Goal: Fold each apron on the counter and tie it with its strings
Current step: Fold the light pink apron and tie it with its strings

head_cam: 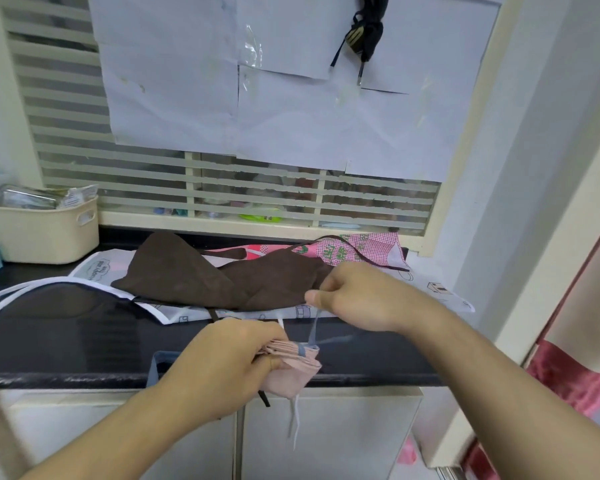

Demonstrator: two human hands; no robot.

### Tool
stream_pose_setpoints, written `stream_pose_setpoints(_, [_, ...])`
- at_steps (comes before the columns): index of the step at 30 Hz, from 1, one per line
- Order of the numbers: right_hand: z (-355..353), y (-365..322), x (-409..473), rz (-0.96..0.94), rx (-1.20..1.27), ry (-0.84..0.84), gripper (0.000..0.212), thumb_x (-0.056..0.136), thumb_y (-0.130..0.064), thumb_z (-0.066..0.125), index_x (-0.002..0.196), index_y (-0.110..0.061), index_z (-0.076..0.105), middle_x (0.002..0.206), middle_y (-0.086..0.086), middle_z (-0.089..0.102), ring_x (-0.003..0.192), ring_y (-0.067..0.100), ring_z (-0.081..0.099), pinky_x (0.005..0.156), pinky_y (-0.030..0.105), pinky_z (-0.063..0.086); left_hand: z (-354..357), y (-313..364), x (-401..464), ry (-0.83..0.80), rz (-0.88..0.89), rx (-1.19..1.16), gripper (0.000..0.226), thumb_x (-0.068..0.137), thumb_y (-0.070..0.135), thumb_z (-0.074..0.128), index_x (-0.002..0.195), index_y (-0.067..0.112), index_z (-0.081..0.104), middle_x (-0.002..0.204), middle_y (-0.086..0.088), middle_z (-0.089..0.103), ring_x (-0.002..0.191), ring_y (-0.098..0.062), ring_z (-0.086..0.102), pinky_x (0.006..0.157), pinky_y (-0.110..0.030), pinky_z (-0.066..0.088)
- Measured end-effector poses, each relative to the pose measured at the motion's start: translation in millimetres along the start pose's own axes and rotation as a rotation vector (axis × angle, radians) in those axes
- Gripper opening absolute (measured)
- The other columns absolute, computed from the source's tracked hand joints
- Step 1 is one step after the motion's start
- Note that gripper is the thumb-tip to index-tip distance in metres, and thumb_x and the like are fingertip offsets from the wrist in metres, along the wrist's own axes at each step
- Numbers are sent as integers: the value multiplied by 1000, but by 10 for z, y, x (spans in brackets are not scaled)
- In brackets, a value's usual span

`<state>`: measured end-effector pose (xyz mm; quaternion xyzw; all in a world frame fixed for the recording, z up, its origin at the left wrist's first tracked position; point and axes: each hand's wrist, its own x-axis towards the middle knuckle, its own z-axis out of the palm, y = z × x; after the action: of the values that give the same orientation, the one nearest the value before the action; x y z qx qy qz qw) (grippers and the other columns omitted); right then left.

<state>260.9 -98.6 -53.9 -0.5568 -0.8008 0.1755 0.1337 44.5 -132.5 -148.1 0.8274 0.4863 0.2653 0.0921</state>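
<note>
The black counter [66,344] ran below a louvred window [66,140] papered with white sheets [174,81]. A cream basket [42,230] stood at its left rear. A brown apron [194,271] lay over patterned aprons [354,249] behind. The left hand [222,362] gripped a folded pink apron [291,372] above the counter's front edge. The right hand [357,296] pinched its string [314,323], drawn upward.

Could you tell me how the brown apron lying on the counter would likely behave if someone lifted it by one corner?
The brown apron would probably droop limply: it lies creased and draped over other cloth. It looks thin, so likely light. Its strap trails loose and may snag.
</note>
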Motion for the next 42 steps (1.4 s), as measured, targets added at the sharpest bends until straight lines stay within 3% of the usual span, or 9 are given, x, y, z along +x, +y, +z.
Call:
stream_pose_setpoints(4, [7, -229, -98, -149, 211, 64, 41, 106, -23, 55, 69, -12, 69, 40, -11, 38, 39, 6, 38, 44, 15, 27, 144, -81, 67, 173, -203, -149, 17, 96, 31, 71, 82, 30, 61, 74, 12, 64, 74, -2, 59, 62, -20, 46])
stream_pose_setpoints(8, [535, -191, -269, -149, 676, 71, 32, 104, -8, 50, 80, -5, 70, 48, -6, 41, 43, 8, 32, 46, 25, 23, -8, -105, 189, 331, -355, -579, 18, 93, 17, 76, 76, 20, 73, 72, 1, 71, 61, -2, 58, 57, -21, 45])
stream_pose_setpoints(11, [997, -15, -427, -50, 1053, -51, 33, 106, -10, 49, 81, -5, 69, 49, 7, 42, 43, 15, 30, 48, 29, 19, -133, -63, 207, 327, -368, -956, 9, 95, 11, 73, 90, 12, 80, 90, -14, 79, 78, -15, 68, 71, -32, 52])
stream_pose_setpoints(16, [1194, 280, -475, 12, 1065, -262, 30, 92, -29, 61, 66, -14, 62, 52, 3, 35, 47, 14, 23, 48, 23, 19, -146, -24, 128, 143, -279, -1145, 14, 90, 15, 77, 96, 3, 75, 90, -16, 72, 81, -19, 63, 66, -24, 52])
stream_pose_setpoints(20, [925, 468, -350, 78, 1029, -311, 29, 85, -16, 61, 58, -20, 51, 57, 0, 24, 51, 13, 14, 51, 28, 7, -178, 2, 29, -249, -102, -1060, 9, 89, 20, 67, 81, 23, 69, 79, 2, 58, 72, -6, 51, 62, -18, 40])
stream_pose_setpoints(24, [553, 454, -175, 127, 882, -287, 40, 99, -17, 63, 60, -17, 54, 54, 0, 26, 46, 12, 16, 47, 27, 7, -77, 59, -30, -462, -40, -485, 7, 100, 23, 63, 94, 25, 61, 84, 5, 63, 77, -6, 52, 73, -31, 44])
stream_pose_setpoints(32, [361, -49, -336, -119, 625, 85, 36, 104, -24, 55, 72, -18, 71, 54, 0, 40, 49, 14, 31, 52, 27, 25, 164, 78, 28, 18, -375, -395, 10, 99, 29, 65, 90, 27, 63, 80, 8, 68, 69, -1, 57, 61, -17, 43])
stream_pose_setpoints(37, [975, -53, -547, -77, 1040, 25, 27, 87, -28, 56, 68, -13, 68, 47, 6, 37, 39, 14, 27, 44, 24, 18, -25, 52, 107, 198, -439, -768, 15, 99, 12, 66, 91, 18, 77, 85, 3, 78, 81, -13, 72, 72, -28, 51])
stream_pose_setpoints(42, [1467, 238, -610, 64, 1404, -170, 28, 88, -26, 64, 64, -12, 62, 52, 2, 30, 45, 8, 20, 46, 18, 18, -179, 81, 68, 80, -418, -1014, 23, 100, 5, 62, 92, 15, 81, 94, -8, 79, 83, -18, 71, 73, -31, 51])
